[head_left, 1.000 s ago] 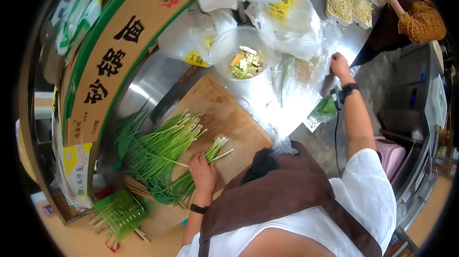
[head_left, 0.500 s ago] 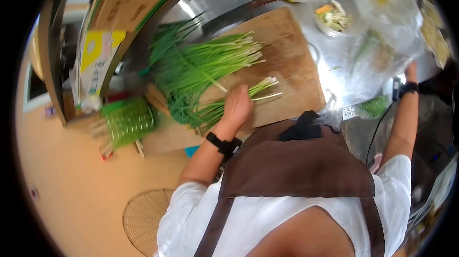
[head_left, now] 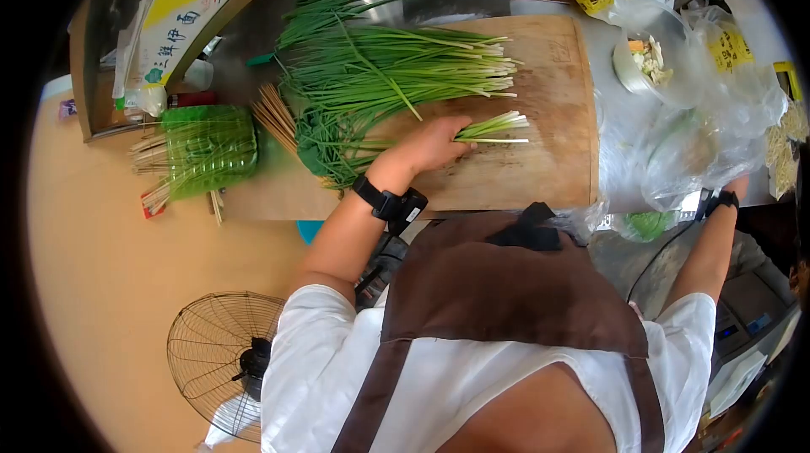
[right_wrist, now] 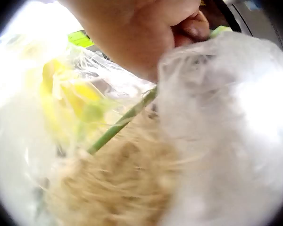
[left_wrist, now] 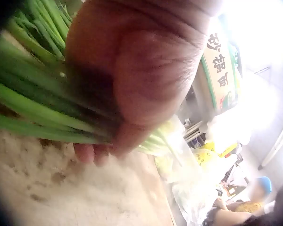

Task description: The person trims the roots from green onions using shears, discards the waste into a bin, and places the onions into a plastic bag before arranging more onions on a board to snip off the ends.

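Note:
My left hand [head_left: 439,145] grips a small bunch of garlic chives [head_left: 498,126] over the wooden cutting board [head_left: 548,175]. Their pale stem ends stick out past the fingers, and the green leaves trail back under the wrist; the left wrist view shows the fingers wrapped around the stalks [left_wrist: 42,115]. Beyond that hand lies a larger pile of chives [head_left: 422,65]. Far off to the right, my right hand [head_left: 738,186] is at the edge of a clear plastic bag [right_wrist: 203,94], fingers curled at the film. Below it in the right wrist view are a green stalk [right_wrist: 120,126] and pale, stringy strands [right_wrist: 127,179].
A cleaver [head_left: 472,4] lies along the board's far edge. Behind the right side stands a clear tub [head_left: 675,90] of chopped vegetables. Wooden skewers [head_left: 274,120] and a green skewered bundle [head_left: 211,149] are at the left. A wire fan [head_left: 224,360] stands below on the floor.
The head view has turned left and down, showing the fan and more floor. My left hand keeps its grip on the bunch; my right hand stays by the plastic bag.

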Tool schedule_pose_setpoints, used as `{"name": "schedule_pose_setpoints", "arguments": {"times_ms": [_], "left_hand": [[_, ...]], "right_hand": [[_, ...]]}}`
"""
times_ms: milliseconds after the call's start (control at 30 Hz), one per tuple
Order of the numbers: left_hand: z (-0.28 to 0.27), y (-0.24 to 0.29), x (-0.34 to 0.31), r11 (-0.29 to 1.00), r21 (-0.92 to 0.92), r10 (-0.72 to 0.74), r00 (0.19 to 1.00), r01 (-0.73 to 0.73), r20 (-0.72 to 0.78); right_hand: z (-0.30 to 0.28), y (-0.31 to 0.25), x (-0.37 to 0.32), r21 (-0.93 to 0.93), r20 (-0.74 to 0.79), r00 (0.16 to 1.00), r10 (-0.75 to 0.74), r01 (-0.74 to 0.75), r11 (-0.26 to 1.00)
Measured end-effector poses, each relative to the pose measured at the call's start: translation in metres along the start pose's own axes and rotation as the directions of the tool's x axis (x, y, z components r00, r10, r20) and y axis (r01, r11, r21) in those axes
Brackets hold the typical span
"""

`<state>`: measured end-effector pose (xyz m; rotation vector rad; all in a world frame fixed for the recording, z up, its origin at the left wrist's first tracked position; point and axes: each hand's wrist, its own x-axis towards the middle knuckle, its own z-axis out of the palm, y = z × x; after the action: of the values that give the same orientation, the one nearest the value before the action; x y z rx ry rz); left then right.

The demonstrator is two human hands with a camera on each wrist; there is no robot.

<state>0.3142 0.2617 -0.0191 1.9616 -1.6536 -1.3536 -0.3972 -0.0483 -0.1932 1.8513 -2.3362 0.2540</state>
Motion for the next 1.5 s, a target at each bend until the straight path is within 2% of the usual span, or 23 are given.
{"name": "schedule_pose_setpoints", "arguments": {"times_ms": [100,167,233,267,300,367,400,433,467,533,633,700,767,833,933,1033,1167,1233,1300,1367,1400,1433,1500], "left_hand": [[-0.001,0.0,0.002,0.995,-0.102,-0.001,0.997,0.009,0.075],[0.0,-0.015,0.009,0.961,-0.265,-0.028,0.977,0.085,0.212],[-0.003,-0.02,0.015,0.909,-0.397,0.007,0.948,0.126,0.317],[-0.008,-0.018,0.015,0.88,-0.456,0.043,0.936,0.13,0.35],[-0.011,-0.019,0.016,0.847,-0.513,0.08,0.921,0.139,0.381],[-0.014,-0.027,0.021,0.82,-0.552,0.139,0.882,0.152,0.449],[-0.015,-0.03,0.024,0.806,-0.57,0.169,0.86,0.161,0.482],[-0.015,-0.032,0.026,0.788,-0.592,0.191,0.847,0.168,0.496],[-0.016,-0.033,0.028,0.771,-0.611,0.212,0.833,0.178,0.51],[-0.016,-0.035,0.031,0.739,-0.638,0.212,0.824,0.218,0.526],[-0.012,-0.037,0.033,0.691,-0.67,0.182,0.832,0.271,0.524],[-0.012,-0.039,0.034,0.661,-0.703,0.206,0.837,0.263,0.507],[-0.012,-0.043,0.036,0.654,-0.718,0.257,0.822,0.24,0.508],[-0.012,-0.045,0.038,0.65,-0.725,0.286,0.811,0.227,0.51],[-0.012,-0.045,0.037,0.643,-0.732,0.303,0.802,0.227,0.515],[-0.012,-0.04,0.035,0.658,-0.721,0.307,0.797,0.217,0.52],[-0.009,-0.041,0.034,0.711,-0.681,0.305,0.798,0.172,0.52],[-0.006,-0.042,0.034,0.713,-0.681,0.318,0.789,0.166,0.526],[-0.003,-0.042,0.034,0.709,-0.685,0.329,0.779,0.169,0.533],[0.0,-0.04,0.031,0.713,-0.677,0.33,0.765,0.183,0.554],[0.001,-0.038,0.028,0.715,-0.672,0.329,0.757,0.19,0.564],[0.002,-0.035,0.026,0.727,-0.662,0.335,0.748,0.181,0.573],[0.003,-0.03,0.022,0.753,-0.639,0.343,0.734,0.16,0.587]], "right_hand": [[-0.026,0.008,-0.001,-0.109,-0.081,0.99,0.114,-0.123,0.986],[-0.067,-0.004,-0.005,-0.197,-0.141,0.965,0.22,-0.245,0.949],[-0.151,-0.062,-0.033,0.063,-0.164,0.927,0.337,-0.331,0.942],[-0.113,0.003,-0.003,0.106,-0.343,0.883,0.32,-0.302,0.947],[-0.109,0.03,0.008,0.16,-0.341,0.901,0.267,-0.224,0.961],[-0.117,0.039,0.011,0.166,-0.535,0.823,0.192,-0.121,0.979],[-0.138,0.026,0.004,0.164,-0.489,0.854,0.178,-0.11,0.98],[-0.152,0.017,-0.001,0.217,-0.545,0.833,0.092,0.035,0.976],[-0.16,0.008,-0.005,0.375,-0.436,0.881,0.185,-0.009,0.927],[-0.165,0.003,0.0,0.687,-0.151,0.945,0.291,-0.111,0.718],[-0.192,-0.047,-0.032,0.907,0.064,0.916,0.397,-0.219,0.36],[-0.166,-0.004,-0.019,0.954,0.229,0.973,-0.004,-0.225,-0.196],[-0.218,-0.103,-0.097,0.902,0.197,0.925,-0.325,-0.301,-0.308],[-0.273,-0.237,-0.196,0.912,0.257,0.958,-0.124,-0.283,-0.298],[-0.258,-0.291,-0.273,0.804,0.319,0.831,-0.455,-0.492,-0.334],[-0.26,-0.361,-0.344,0.546,0.437,0.679,-0.59,-0.721,-0.427],[-0.244,-0.382,-0.388,0.494,0.478,0.469,-0.743,-0.843,-0.214],[-0.245,-0.388,-0.4,0.577,0.644,0.441,-0.624,-0.816,0.019],[-0.245,-0.392,-0.403,0.647,0.723,0.515,-0.461,-0.739,0.188],[-0.233,-0.399,-0.397,0.797,0.603,0.771,-0.205,-0.587,0.138],[-0.237,-0.404,-0.387,0.844,0.534,0.84,-0.095,-0.525,0.106],[-0.238,-0.407,-0.376,0.867,0.47,0.882,-0.018,-0.458,0.195],[-0.225,-0.414,-0.367,0.918,0.325,0.945,-0.024,-0.309,0.25]]}}
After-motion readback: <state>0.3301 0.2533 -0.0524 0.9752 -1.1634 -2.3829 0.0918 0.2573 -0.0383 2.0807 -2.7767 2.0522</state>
